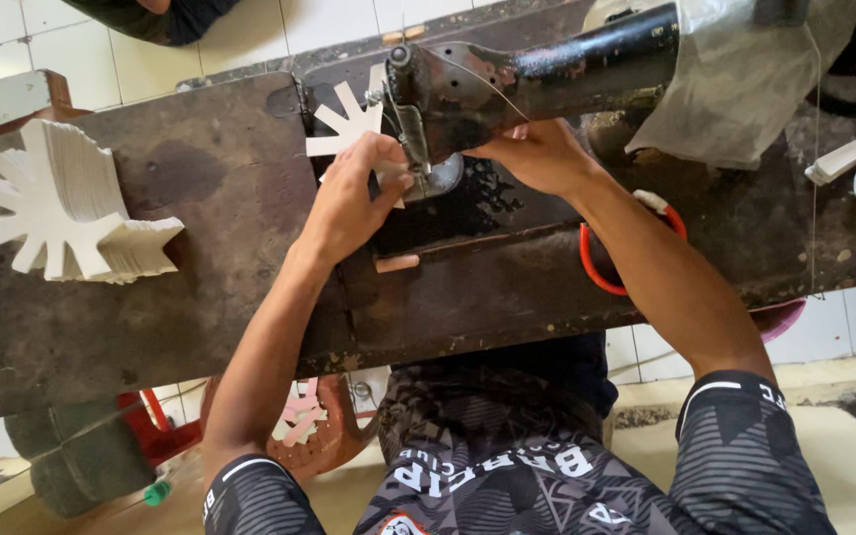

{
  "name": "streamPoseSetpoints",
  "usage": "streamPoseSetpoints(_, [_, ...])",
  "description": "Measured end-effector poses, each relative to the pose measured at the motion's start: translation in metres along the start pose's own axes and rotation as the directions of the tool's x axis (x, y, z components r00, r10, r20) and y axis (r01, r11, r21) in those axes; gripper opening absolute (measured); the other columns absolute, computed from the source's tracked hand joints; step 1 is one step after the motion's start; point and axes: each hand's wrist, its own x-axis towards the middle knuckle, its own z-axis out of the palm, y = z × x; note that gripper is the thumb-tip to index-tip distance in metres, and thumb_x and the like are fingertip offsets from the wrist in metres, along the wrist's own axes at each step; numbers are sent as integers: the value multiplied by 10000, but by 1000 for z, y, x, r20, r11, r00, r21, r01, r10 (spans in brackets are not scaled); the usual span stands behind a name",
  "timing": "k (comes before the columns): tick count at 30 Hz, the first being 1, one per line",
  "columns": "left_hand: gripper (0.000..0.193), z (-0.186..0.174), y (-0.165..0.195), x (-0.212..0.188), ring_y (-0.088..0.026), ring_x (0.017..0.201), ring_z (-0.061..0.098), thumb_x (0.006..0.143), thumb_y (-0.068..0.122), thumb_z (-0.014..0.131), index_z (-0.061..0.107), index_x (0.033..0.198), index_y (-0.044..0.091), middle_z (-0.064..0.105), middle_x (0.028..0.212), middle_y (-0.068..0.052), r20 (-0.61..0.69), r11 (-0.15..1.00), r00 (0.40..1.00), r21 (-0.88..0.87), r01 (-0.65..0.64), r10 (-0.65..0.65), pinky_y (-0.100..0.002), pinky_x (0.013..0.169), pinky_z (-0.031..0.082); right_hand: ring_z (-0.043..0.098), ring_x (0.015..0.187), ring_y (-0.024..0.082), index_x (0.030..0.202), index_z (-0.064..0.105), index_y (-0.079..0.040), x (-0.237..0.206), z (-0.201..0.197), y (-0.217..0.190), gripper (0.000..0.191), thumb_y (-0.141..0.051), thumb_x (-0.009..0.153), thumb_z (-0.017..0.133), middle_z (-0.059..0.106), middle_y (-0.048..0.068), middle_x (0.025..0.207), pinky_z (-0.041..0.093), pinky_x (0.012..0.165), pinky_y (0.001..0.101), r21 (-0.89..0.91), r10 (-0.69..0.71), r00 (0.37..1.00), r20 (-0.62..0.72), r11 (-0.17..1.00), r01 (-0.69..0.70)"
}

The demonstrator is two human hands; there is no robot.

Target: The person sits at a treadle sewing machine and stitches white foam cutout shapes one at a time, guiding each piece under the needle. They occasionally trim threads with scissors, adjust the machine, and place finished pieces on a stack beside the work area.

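left hand (349,203): i see it laid flat on the white cut-out piece (349,124), fingers spread a little and pressing the piece down just beside the needle; not gripping, more a pinning hold.
right hand (537,154): it sits behind the needle bar, curled narrow; its fingertips are hidden under the machine head, so i cannot tell what they hold.
white cut-out piece: on the machine bed, under the presser foot, its finger-like lobes fanning out toward the far edge.
sewing machine (547,69): old, black and rusty, arm running off to my right, with clear plastic draped over its far end.
stack of cut-outs (71,203): a thick pile of the same shape, on the worn wooden table (151,317), well apart to my left.
orange cord (596,272): looped near my right forearm.
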Motion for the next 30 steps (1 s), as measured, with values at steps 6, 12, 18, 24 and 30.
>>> streamPoseSetpoints(6, [278, 2, -6, 1, -285, 1005, 726, 944, 21, 755, 546, 1124, 41, 710, 1050, -108, -31, 980, 993, -158, -118, 114, -384, 838, 551, 399, 518, -5, 1083, 822, -123, 0, 2, 21, 152, -197, 961, 771, 542, -82, 597, 254, 473, 249, 27, 162, 987, -4, 986, -162])
streamPoseSetpoints(12, [259, 8, -3, -3, -329, 1012, 676, 929, 52, 770, 573, 1096, 31, 688, 1047, -137, -90, 996, 993, -34, -83, 80, -418, 881, 520, 705, 1021, 71, 1243, 725, -78, 4, 4, 16, 237, -105, 1008, 704, 761, -2, 1124, 588, 886, 282, 263, -153, 986, 63, 956, 131])
streamPoseSetpoints(18, [307, 7, 7, -11, -345, 1042, 638, 972, 196, 755, 578, 1140, 10, 665, 1105, -154, -145, 956, 959, 203, -211, 243, -444, 962, 479, 699, 1031, 126, 1243, 724, 3, -2, 9, -31, 229, -31, 1017, 726, 768, 71, 1133, 559, 931, 330, 251, -93, 994, 60, 965, 76])
streamPoseSetpoints(24, [305, 16, 33, -38, -282, 973, 616, 999, 361, 698, 641, 1069, 70, 638, 972, -90, 29, 861, 987, 485, -155, 161, -447, 920, 456, 613, 955, 29, 1402, 494, -181, -4, 7, -41, 541, -149, 937, 769, 697, -51, 1078, 514, 858, 229, 505, -291, 956, 37, 831, 233])
streamPoseSetpoints(30, [269, 11, 32, -40, -308, 1216, 594, 968, 315, 707, 664, 1133, 107, 643, 1235, -134, 40, 741, 928, 590, -321, 370, -440, 1061, 462, 423, 466, 102, 942, 759, -46, 6, 4, 13, 220, -251, 1012, 726, 522, -7, 541, 267, 444, 287, -235, 253, 968, -2, 940, -246])
